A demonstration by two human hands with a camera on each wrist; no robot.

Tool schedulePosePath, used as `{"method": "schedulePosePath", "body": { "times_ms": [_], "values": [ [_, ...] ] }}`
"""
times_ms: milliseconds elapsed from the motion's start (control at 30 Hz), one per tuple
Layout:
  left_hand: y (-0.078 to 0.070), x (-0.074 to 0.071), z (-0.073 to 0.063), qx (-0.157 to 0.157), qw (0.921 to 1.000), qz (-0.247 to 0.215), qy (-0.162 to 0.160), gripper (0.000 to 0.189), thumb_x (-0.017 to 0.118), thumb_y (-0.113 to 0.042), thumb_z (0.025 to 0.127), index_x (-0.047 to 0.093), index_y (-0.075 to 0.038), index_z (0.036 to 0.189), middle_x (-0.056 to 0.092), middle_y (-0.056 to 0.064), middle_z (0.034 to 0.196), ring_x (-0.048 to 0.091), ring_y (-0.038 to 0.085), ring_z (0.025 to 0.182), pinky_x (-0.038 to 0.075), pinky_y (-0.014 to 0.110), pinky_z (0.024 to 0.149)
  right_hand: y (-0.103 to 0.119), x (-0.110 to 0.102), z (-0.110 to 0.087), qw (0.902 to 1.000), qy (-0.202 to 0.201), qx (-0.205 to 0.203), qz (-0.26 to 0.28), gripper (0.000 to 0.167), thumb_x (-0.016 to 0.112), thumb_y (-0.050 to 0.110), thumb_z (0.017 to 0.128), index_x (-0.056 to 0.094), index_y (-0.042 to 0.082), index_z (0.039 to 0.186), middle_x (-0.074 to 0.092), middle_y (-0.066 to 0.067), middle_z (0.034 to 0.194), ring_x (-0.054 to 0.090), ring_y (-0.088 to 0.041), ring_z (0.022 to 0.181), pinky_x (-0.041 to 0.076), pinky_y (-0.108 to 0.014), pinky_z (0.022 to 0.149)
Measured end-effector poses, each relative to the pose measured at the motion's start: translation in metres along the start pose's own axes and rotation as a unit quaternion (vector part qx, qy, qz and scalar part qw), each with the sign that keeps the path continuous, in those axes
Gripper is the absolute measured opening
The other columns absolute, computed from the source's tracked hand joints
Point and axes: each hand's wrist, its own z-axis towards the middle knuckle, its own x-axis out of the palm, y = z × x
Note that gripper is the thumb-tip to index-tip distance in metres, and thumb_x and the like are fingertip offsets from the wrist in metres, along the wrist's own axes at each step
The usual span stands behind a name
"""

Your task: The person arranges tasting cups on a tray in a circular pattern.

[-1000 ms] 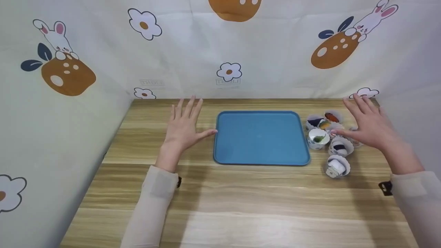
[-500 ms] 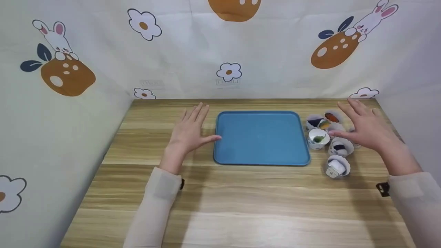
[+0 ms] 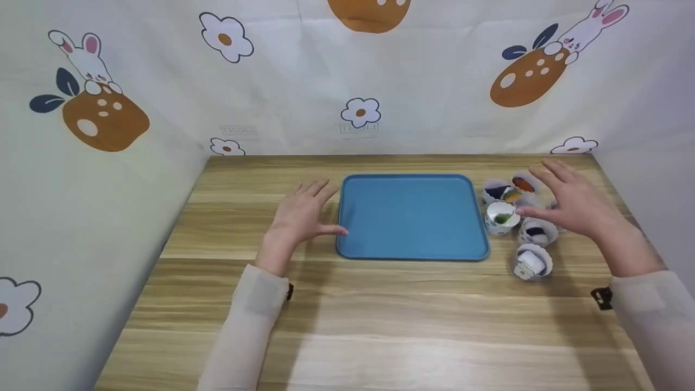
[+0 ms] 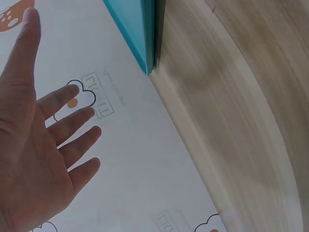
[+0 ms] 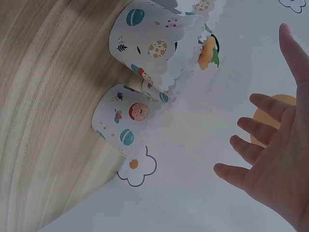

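Observation:
A blue rectangular tray (image 3: 410, 217) lies on the wooden table. My left hand (image 3: 301, 217) hovers by its left edge, fingers spread and holding nothing; the thumb overlaps the tray's edge in the head view. In the left wrist view that hand (image 4: 38, 145) shows an empty palm. My right hand (image 3: 581, 209) is held above the paper cups on the right, also with nothing in it. Several white scalloped cups, among them one with something green (image 3: 500, 218) and one with something white (image 3: 532, 263), hold small items. In the right wrist view a donut-printed cup (image 5: 116, 121) stands apart from my fingers.
A patterned white cloth (image 3: 293, 81) with rabbits and flowers rises behind the table and along both sides. The wooden table top (image 3: 412, 320) stretches in front of the tray. One cup behind my right hand is partly hidden.
My left hand has come down and toward the tray, its fingers bending more. My right hand has shifted slightly left and lower. Tray and cups have stayed put.

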Motion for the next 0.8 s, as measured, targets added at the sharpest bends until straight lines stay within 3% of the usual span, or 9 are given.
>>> {"method": "schedulePosePath", "body": {
  "times_ms": [367, 667, 800],
  "values": [
    [-0.003, 0.01, 0.0, 0.029, 0.9994, -0.01, 0.017, 0.11, 0.08, -0.064, 0.068, 0.036, -0.013, 0.155, 0.037, 0.013, 0.16, 0.034, 0.033, 0.149, 0.024, 0.049, 0.125, 0.005, 0.003, 0.002, 0.9997, 0.015, 0.004, 0.017, 0.095, 0.065, 0.064, 0.086, 0.031, 0.008, 0.156, 0.018, -0.028, 0.162, 0.019, -0.055, 0.146, 0.024, -0.077, 0.107],
    [-0.005, 0.02, 0.0, 0.019, 0.9959, -0.055, 0.069, 0.124, 0.083, -0.06, 0.067, 0.018, -0.01, 0.16, 0.021, 0.01, 0.167, 0.022, 0.03, 0.154, 0.02, 0.045, 0.127, 0.008, 0.004, 0.001, 0.9997, 0.012, 0.0, 0.02, 0.095, 0.065, 0.065, 0.086, 0.032, 0.008, 0.155, 0.02, -0.027, 0.162, 0.02, -0.054, 0.145, 0.025, -0.076, 0.108],
    [-0.007, 0.024, 0.0, 0.018, 0.995, -0.052, 0.083, 0.127, 0.082, -0.062, 0.067, 0.013, -0.01, 0.161, 0.017, 0.01, 0.168, 0.019, 0.029, 0.155, 0.018, 0.044, 0.127, 0.008, 0.004, 0.001, 0.9998, 0.013, 0.0, 0.015, 0.096, 0.064, 0.066, 0.086, 0.032, 0.008, 0.155, 0.02, -0.027, 0.162, 0.021, -0.054, 0.145, 0.026, -0.076, 0.108]
  ]
}}
